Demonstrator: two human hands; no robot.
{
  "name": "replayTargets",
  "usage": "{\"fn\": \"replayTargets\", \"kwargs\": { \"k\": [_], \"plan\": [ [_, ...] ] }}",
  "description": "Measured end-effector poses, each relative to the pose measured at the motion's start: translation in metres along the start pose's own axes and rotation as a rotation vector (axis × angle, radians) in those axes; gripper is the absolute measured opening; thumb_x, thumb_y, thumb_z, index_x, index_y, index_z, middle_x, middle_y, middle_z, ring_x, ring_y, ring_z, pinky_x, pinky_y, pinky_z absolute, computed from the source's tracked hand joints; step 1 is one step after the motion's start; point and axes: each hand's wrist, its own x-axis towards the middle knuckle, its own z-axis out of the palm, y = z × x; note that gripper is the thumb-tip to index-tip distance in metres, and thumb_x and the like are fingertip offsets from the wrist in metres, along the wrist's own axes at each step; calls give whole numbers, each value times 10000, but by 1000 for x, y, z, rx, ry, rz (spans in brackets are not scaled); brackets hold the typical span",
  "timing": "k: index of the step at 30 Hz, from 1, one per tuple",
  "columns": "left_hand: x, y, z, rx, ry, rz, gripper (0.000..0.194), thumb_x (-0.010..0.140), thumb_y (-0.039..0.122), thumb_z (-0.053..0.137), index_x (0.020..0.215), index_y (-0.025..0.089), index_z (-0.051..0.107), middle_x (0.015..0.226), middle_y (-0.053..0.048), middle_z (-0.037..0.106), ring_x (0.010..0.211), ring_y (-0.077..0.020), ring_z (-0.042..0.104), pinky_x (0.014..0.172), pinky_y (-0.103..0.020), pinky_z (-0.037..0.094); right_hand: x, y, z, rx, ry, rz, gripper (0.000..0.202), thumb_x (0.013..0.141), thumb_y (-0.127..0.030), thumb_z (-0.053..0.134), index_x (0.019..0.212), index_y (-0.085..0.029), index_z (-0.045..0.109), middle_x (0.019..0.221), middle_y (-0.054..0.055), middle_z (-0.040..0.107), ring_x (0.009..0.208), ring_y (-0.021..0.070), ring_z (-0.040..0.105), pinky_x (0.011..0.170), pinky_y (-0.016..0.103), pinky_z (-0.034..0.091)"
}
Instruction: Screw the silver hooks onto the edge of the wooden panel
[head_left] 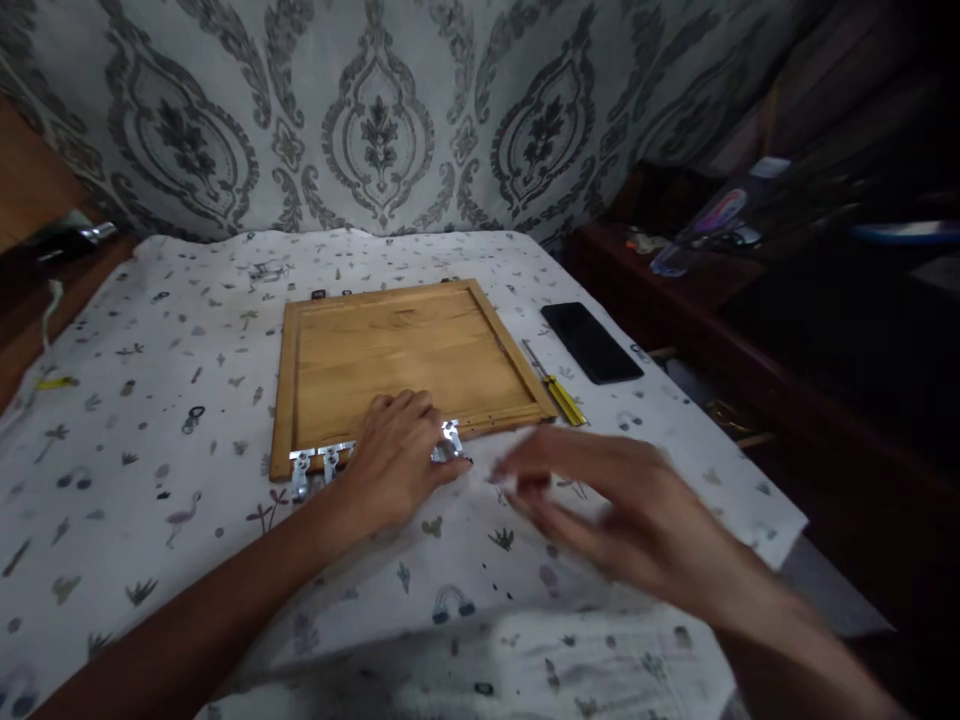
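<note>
A wooden cabinet door (397, 350) with a raised frame lies flat on the cloth-covered bed or table. Along its near edge sit several silver hinges, with one hinge (301, 472) at the left corner and another hinge (331, 460) beside it. My left hand (397, 450) bends over this edge, its fingers on the frame and its thumb below a shiny hinge (450, 438). To the right, my right hand (600, 495) hovers in front of the door, apart from it. Motion smears its fingertips, so anything between them is unclear.
A screwdriver (562, 398) with a yellow handle lies against the door's right side. Beyond it rests a black phone (592, 343). On the dark red ledge at the right leans a clear plastic bottle (709, 225). Patterned fabric (379, 130) covers the back.
</note>
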Motion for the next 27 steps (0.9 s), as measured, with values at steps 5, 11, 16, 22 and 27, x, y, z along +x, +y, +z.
{"fn": "replayTargets", "kwargs": {
  "k": [5,11,16,22,27],
  "plan": [
    [1,2,0,10,22,-6,335,880,491,717,906,159,677,924,-61,617,933,-267,597,850,-428,449,57,24,32,-18,-83,8,275,945,-441,650,1015,-182,708,849,46,696,728,163,654,668,314,556],
    [3,2,-1,31,12,-11,362,904,518,677,933,158,696,909,-61,622,933,-258,604,882,-423,457,50,39,37,-80,-187,-56,373,977,-479,572,1164,-180,692,1051,111,663,998,244,634,865,430,551],
    [3,3,-1,51,5,-19,419,902,567,654,937,152,700,897,-62,620,923,-258,604,878,-424,464,55,46,41,-110,-233,-103,412,983,-476,556,1230,-170,675,1137,134,648,1089,269,587,954,490,515],
    [4,2,0,73,17,-11,357,896,525,680,902,167,686,883,-56,626,904,-247,603,852,-412,475,55,49,44,-144,-250,-112,422,1013,-450,498,1248,-148,676,1121,140,653,1063,273,580,932,495,518],
    [4,3,-1,54,0,-24,332,890,491,697,896,160,685,890,-60,626,909,-254,605,869,-427,476,54,50,45,-158,-208,-140,421,1014,-458,495,1245,-163,685,1086,129,669,1031,267,592,903,479,529]
  ]
}}
